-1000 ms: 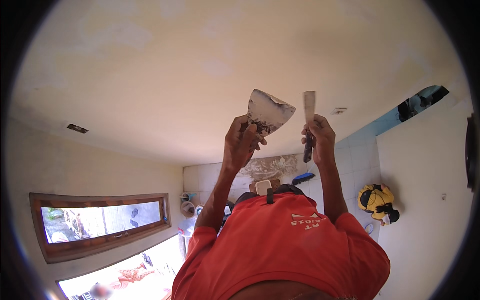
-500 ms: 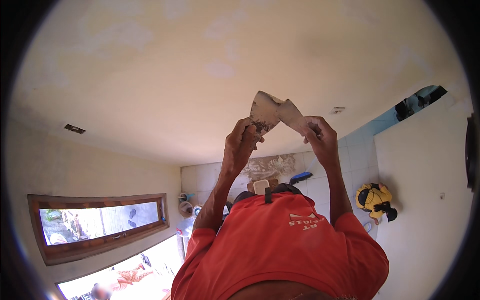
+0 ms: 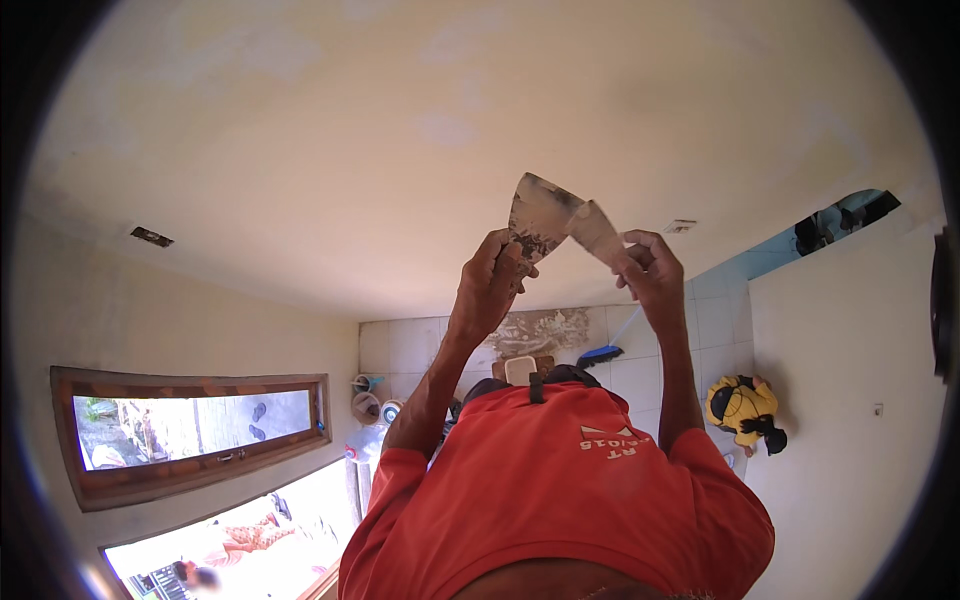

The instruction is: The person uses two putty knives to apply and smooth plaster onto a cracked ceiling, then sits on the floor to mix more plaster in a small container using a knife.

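Observation:
In front of the pale wall, my left hand [image 3: 492, 282] is closed round the lower end of a wide putty knife [image 3: 538, 218], its blade streaked with dark residue. A narrower putty knife [image 3: 596, 238] is pinched in my right hand [image 3: 652, 270]. The two blades meet, the narrow one's edge overlapping the wide one's side. My fingers hide the handles. Below my hands, a white tub [image 3: 520, 370] stands on a brown board near my feet.
A blue broom [image 3: 600, 356] lies on the tiled floor. At right, a person in yellow [image 3: 742, 412] is low beside the wall. Buckets [image 3: 366, 408] and a large clear bottle [image 3: 364, 442] stand at left, near a wooden-framed window [image 3: 190, 437]. Another person [image 3: 235, 540] shows through the lower opening.
Both hands and putty knives have shifted slightly right. The wide blade's top is a little higher, and the blades still touch.

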Tool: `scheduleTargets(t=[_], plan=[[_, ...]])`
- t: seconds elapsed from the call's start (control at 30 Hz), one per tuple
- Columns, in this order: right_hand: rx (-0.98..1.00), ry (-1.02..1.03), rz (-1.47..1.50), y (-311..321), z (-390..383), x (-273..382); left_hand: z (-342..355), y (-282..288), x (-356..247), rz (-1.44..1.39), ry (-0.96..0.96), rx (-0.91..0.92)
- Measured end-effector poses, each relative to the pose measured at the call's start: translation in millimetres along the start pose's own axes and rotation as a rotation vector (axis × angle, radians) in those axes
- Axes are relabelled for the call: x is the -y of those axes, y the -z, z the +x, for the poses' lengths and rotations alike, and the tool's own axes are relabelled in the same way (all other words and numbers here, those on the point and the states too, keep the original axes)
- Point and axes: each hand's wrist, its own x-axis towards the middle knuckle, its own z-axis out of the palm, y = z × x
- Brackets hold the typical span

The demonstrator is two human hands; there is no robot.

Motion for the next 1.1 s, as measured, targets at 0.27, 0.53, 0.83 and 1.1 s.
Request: scheduleTargets(t=[0.27, 0.53, 0.83, 1.1], plan=[[0.041, -0.032, 0.105, -31.9, -1.9, -3.4, -8.6, -12.9, 5.1, 0.119, -0.002, 0.07], [0.048, -0.079, 0.337, -42.7, 2.7, 12.7, -9.9, -21.2, 30.3, 0.4, -0.381, -0.024], [-0.023, -0.254, 0.226, -34.9, -16.7, -19.0, -7.2, -14.5, 14.8, -0.013, -0.029, -0.154], [-0.064, -0.147, 0.311, -55.1, 4.8, 14.7, -13.9, -24.1, 39.1, 0.281, -0.29, -0.178]])
